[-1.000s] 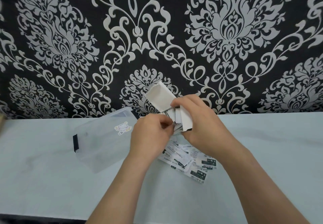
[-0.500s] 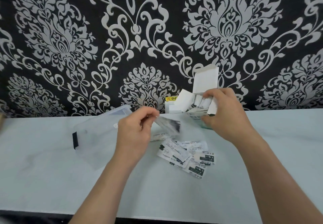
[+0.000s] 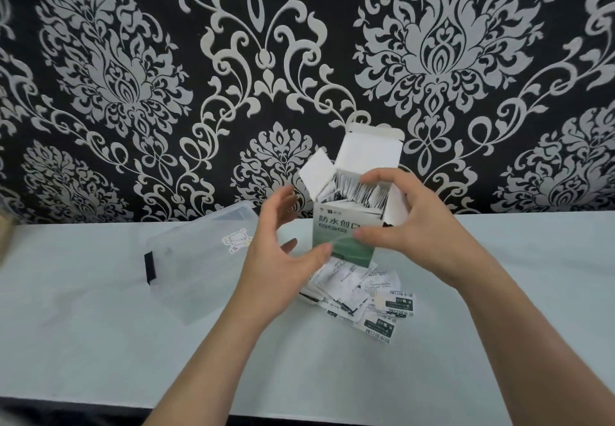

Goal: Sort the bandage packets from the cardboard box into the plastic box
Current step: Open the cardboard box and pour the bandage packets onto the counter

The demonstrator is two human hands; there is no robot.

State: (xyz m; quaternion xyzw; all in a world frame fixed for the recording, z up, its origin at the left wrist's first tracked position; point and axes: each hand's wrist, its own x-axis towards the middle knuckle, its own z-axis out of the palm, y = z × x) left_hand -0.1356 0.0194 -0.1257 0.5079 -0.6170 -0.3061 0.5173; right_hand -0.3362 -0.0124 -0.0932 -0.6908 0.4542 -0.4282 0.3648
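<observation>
A green-and-white cardboard box (image 3: 342, 236) stands upright with its top flaps open and several bandage packets showing inside. My right hand (image 3: 412, 226) grips the box, thumb on its front and fingers over its open top. To the left of the box my left hand (image 3: 283, 252) hovers with spread fingers, holding nothing, its thumb close to the box's lower left corner. A pile of loose bandage packets (image 3: 366, 296) lies on the table just below the box. The clear plastic box (image 3: 196, 259) with a black clasp and a small sticker lies to the left.
The pale table (image 3: 100, 342) runs along a wall of black-and-white damask wallpaper (image 3: 133, 76). A brown object (image 3: 5, 236) peeks in at the far left edge. The table's front edge (image 3: 83, 400) crosses the bottom of the view.
My left hand has let go of the packet it pinched and opened up. My right hand has turned the cardboard box upright and brought it leftward over the pile.
</observation>
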